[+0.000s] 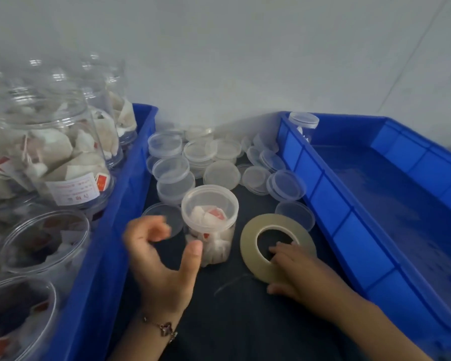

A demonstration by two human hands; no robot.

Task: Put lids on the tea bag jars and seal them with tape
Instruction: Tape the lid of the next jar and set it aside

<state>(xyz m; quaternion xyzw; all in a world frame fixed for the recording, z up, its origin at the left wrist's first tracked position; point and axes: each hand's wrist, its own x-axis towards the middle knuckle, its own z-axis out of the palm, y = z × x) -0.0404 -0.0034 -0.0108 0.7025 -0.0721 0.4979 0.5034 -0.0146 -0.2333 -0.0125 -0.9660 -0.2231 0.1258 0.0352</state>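
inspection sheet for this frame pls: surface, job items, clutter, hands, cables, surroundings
Surface: dark table top between two trays.
Job's things: small clear plastic jar of tea bags, lid on, upright at centre; flat roll of clear tape lying to its right; pile of loose clear round lids behind.
Clutter: blue plastic tray on the left full of large open jars of tea bags; blue plastic tray on the right with one lidded jar in its far corner.
Hands: left hand open, thumb at the jar; right hand grips the tape roll.
Cables: nothing seen.
Surroundings: plain white wall.
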